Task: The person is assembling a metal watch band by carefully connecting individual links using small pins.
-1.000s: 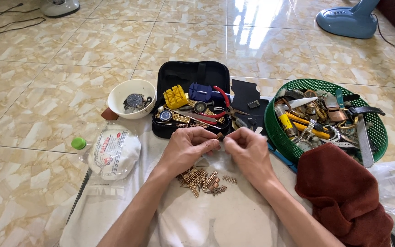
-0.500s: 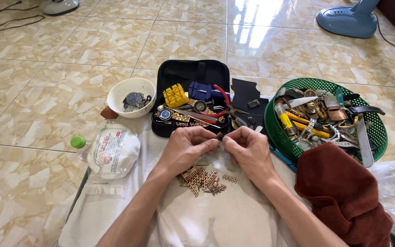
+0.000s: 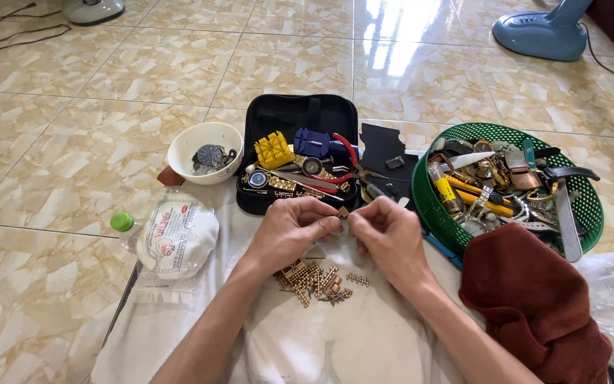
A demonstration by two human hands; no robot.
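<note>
1. Glossy marbled floor tiles (image 3: 72, 142) all round, with a white cloth (image 3: 349, 348) spread over them as the work surface.
2. Left hand (image 3: 289, 227) and right hand (image 3: 389, 238) meet at centre, fingers pinched shut on a tiny metal piece (image 3: 343, 212) held between them.
3. Loose gold watch links (image 3: 318, 279) lie on the cloth at 6 o'clock, just below the hands.
4. Black tool case (image 3: 300, 153) sits open at 12 o'clock, white bowl (image 3: 205, 151) at 10, green basket (image 3: 506, 185) at 2, brown towel (image 3: 534, 299) at 4.
</note>
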